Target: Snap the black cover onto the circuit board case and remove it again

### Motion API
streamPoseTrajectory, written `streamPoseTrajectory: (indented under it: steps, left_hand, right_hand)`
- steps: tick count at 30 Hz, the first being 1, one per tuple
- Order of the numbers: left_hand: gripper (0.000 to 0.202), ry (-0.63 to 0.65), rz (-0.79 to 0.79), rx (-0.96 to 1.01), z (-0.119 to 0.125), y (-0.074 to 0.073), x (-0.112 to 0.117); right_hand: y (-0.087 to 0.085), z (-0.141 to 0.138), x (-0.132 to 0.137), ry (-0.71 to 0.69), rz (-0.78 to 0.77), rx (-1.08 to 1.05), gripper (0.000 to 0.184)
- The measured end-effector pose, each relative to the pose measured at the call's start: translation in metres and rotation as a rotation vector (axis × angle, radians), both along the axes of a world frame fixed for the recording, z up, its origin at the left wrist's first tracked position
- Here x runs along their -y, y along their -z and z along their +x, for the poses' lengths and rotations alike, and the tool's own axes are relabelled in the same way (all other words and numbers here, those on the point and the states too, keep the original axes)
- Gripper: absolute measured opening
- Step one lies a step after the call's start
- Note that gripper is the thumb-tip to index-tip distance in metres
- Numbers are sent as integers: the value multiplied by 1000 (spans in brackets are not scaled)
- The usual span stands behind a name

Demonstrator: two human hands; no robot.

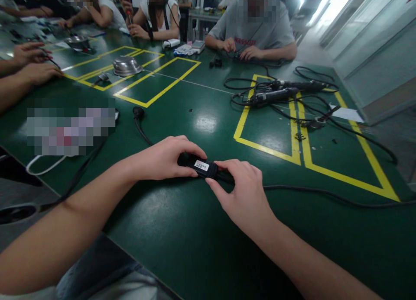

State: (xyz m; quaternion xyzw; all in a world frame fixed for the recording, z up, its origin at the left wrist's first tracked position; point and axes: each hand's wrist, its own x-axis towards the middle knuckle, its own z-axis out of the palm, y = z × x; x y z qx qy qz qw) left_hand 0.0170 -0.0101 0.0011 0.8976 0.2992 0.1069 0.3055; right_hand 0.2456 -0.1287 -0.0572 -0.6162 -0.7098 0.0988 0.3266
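Observation:
A black hand-held tool [202, 166] with a white label lies on the green table [182, 230] in front of me. My left hand [164, 158] is wrapped round its left end, fingers curled over the top. My right hand [242, 191] grips its right end, thumb and fingers pinched on the body. A black cable [325, 195] runs from the tool's right end across the table to the right.
Yellow tape boxes [294, 148] mark the table. Two similar black tools [276, 94] with tangled cables lie at the far right. Another black cord [139, 120] lies behind my hands. Metal bowls [126, 66] stand far left. Several people sit around the far side, hands on the table.

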Motion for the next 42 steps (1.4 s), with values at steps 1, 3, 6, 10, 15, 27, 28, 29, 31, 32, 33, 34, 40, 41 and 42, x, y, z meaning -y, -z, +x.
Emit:
streamPoseTrajectory:
  steps: [1,3,6,10,15,27,28,29,31,32,33,34,40,41,42]
  left_hand:
    - [37,0,-27,16,-1,1,-1]
    - [38,1,-98,48,-2,2,-3]
    - [44,-26,-202,116,-4,3,-6]
    - [41,-232,-45,154,-5,9,-11]
    - [22,-438,150,54,-7,14,-18]
    - [19,-347,281,46,-9,15,-19]
    - [23,-306,258,55,-10,11,-17]
    - [25,-254,200,46,-11,8,-15]
    - [28,-132,36,-17,-13,1,-10]
    - [26,-84,-9,-44,-13,-1,-8]
    - [24,-52,-37,-61,-12,-3,-7]
    - [22,-31,-52,-70,-12,-4,-6]
    - [18,-15,-91,-74,-12,-5,-6]
    - [18,-13,-85,-75,-12,-5,-6]
    - [18,-11,-73,-73,-13,-5,-6]
  right_hand:
    - [0,0,0,0,-3,1,22]
    - [-1,-2,1,1,-12,3,22]
    - [-2,-3,1,11,-11,-16,30]
    - [-2,-5,1,33,12,-64,37]
    - [-1,-5,0,22,4,-29,9]
    - [0,0,-2,-57,23,-4,13]
    - [-1,-1,-1,-60,27,-11,14]
    - [-1,-1,-1,-63,25,-18,15]
    - [-3,0,-1,-72,5,-31,15]
    - [-4,0,0,-75,-8,-36,15]
    - [-4,0,0,-77,-18,-38,15]
    - [-5,0,0,-75,-25,-37,15]
    - [-3,0,1,-58,-20,-42,12]
    - [-3,0,1,-57,-19,-52,11]
    - [-3,0,1,-55,-15,-63,10]
